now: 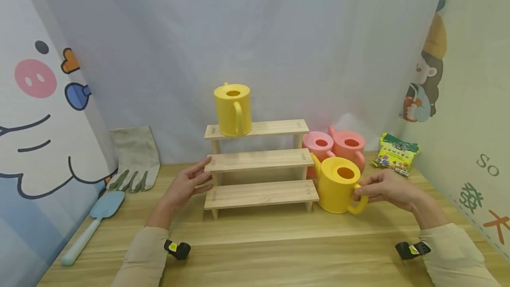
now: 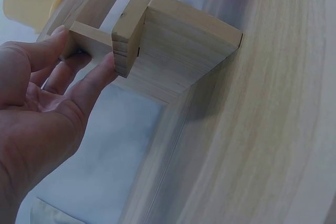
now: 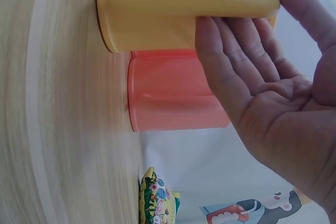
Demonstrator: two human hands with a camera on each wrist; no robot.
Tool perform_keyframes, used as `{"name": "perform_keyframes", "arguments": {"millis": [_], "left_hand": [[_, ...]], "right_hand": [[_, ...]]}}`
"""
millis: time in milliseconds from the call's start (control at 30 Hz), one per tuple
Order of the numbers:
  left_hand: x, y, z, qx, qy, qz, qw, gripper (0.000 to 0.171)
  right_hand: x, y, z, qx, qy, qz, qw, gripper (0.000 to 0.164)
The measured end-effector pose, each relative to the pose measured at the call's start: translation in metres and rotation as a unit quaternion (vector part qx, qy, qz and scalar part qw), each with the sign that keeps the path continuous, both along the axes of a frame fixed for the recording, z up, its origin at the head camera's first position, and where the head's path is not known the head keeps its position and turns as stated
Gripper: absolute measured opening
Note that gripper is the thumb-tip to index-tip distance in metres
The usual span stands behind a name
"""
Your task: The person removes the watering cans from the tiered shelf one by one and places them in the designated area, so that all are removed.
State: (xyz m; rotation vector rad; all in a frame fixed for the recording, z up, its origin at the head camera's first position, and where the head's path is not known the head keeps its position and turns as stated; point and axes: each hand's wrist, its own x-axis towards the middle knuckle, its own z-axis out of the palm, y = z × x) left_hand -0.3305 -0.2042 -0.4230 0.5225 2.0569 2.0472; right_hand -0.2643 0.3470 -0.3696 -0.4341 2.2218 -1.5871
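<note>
My right hand [image 1: 384, 189]: thumb and fingers pinch the handle of one yellow watering can [image 1: 332, 189], upright, right of centre in the frame. My left hand [image 1: 185, 185]: fingers loosely extended, touching the left end of a three-tier wooden stand [image 1: 259, 195], centre. Second yellow can [image 1: 225, 118]: top tier. Two pink cans [image 1: 344, 147]: behind the held one. Snack packet [image 1: 396, 154]: farther right. Glove [image 1: 137, 156], trowel [image 1: 106, 205]: left of frame.

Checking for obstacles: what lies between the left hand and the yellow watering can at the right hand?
The three-tier wooden stand lies between the left hand and that yellow watering can, as the head view shows.
</note>
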Motion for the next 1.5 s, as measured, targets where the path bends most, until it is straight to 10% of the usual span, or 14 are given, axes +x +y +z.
{"name": "perform_keyframes", "arguments": {"millis": [933, 1500], "left_hand": [[0.002, 0.000, 0.002, -0.002, 0.003, -0.004, 1.0000, 0.061], [0.002, 0.001, 0.003, 0.009, 0.001, -0.005, 0.9999, 0.061]], "right_hand": [[-0.001, -0.011, -0.003, 0.021, 0.020, 0.018, 0.999, 0.028], [0.021, 0.004, 0.039, 0.141, 0.174, -0.079, 0.971, 0.028]]}}
